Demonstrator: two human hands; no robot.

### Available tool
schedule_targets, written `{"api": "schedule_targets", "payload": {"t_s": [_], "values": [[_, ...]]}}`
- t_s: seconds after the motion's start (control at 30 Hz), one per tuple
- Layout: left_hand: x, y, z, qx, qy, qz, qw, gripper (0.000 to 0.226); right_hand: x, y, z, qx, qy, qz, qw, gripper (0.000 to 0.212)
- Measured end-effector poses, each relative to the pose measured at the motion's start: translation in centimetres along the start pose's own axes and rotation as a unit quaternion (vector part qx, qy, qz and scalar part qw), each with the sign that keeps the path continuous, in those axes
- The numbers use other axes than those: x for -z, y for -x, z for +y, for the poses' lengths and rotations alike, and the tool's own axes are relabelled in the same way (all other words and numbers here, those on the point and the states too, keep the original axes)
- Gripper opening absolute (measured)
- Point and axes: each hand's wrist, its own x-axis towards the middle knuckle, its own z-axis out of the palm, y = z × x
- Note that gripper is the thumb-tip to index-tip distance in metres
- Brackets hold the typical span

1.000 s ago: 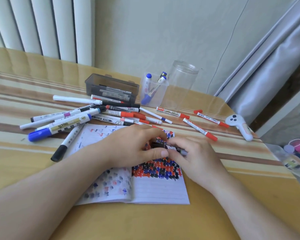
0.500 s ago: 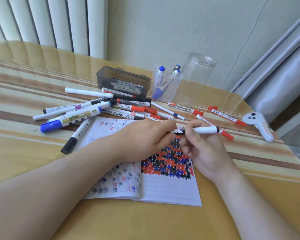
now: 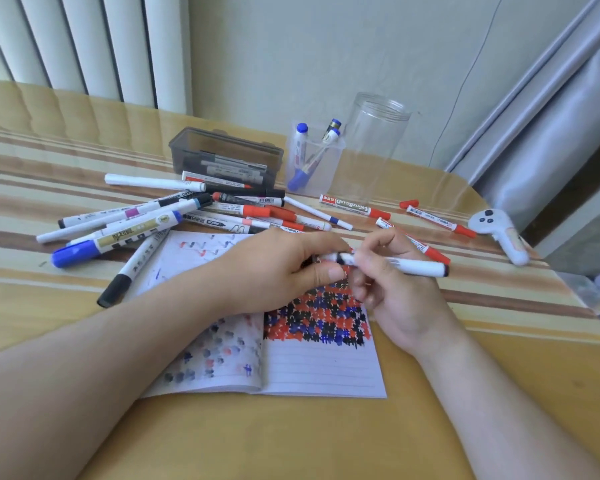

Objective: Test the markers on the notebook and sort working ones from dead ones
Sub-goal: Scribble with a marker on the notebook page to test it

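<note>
Markers fill two of the three containers at the back of the counter (image 3: 291, 441). A smoky grey lidded plastic box (image 3: 226, 157) holds several pens lying flat, seen dimly through its wall. Just beside it a small clear square cup (image 3: 329, 174) holds three blue-capped markers (image 3: 302, 150) standing tilted. A tall clear plastic jar (image 3: 376, 147) stands to the right of the cup, touching or nearly touching it; nothing shows inside.

In front of the box, a loose heap of white-barrelled markers (image 3: 174, 216) lies on the striped counter, with caps in black, blue and red. Several red-capped markers (image 3: 355, 206) lie apart to the right, near a loose red cap (image 3: 409, 204) and a white handheld controller (image 3: 499, 230).

An open lined notebook (image 3: 323, 368) lies near the front edge. A dense block of red, black and blue scribbles covers the upper right page, and fainter bleed-through blotches mark the left page.

Over the notebook, the right hand (image 3: 395, 292) grips a white marker with a dark end (image 3: 416, 266), held roughly level. The left hand (image 3: 284, 271) meets it at the marker's left end, thumb and fingers curled and pinching there; the part it pinches is hidden, so whether that is a cap cannot be told.
</note>
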Motion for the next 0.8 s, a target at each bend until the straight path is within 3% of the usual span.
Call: {"api": "schedule_targets", "payload": {"t_s": [0.07, 0.13, 0.27, 0.37, 0.5, 0.8], "values": [[0.5, 0.2, 0.0, 0.034, 0.019, -0.009, 0.999, 0.041, 1.1, -0.1, -1.2, -0.017, -0.048, 0.027, 0.998, 0.014], [0.7, 0.6, -0.3, 0.023, 0.006, -0.024, 0.999, 0.032, 2.8, 0.5, -2.6, -0.023, -0.04, 0.019, 0.999, 0.016], [0.0, 1.2, -0.3, -0.038, -0.121, -0.077, 0.989, 0.035, 4.0, 3.4, -2.5, -0.018, 0.156, -0.046, 0.987, 0.012], [-0.4, 0.9, 0.0, -0.05, -0.163, -0.1, 0.98, 0.033, 4.0, 5.3, -0.3, 0.015, 0.238, -0.023, 0.971, 0.02], [-0.2, 0.7, -0.2, -0.035, -0.15, -0.106, 0.982, 0.031, 4.4, 5.9, 1.0, 0.043, 0.235, 0.042, 0.97, 0.018], [-0.4, 0.6, -0.4, -0.028, -0.137, -0.098, 0.985, 0.03, 4.1, 5.6, 1.1, 0.015, 0.257, 0.045, 0.965, 0.024]]}}
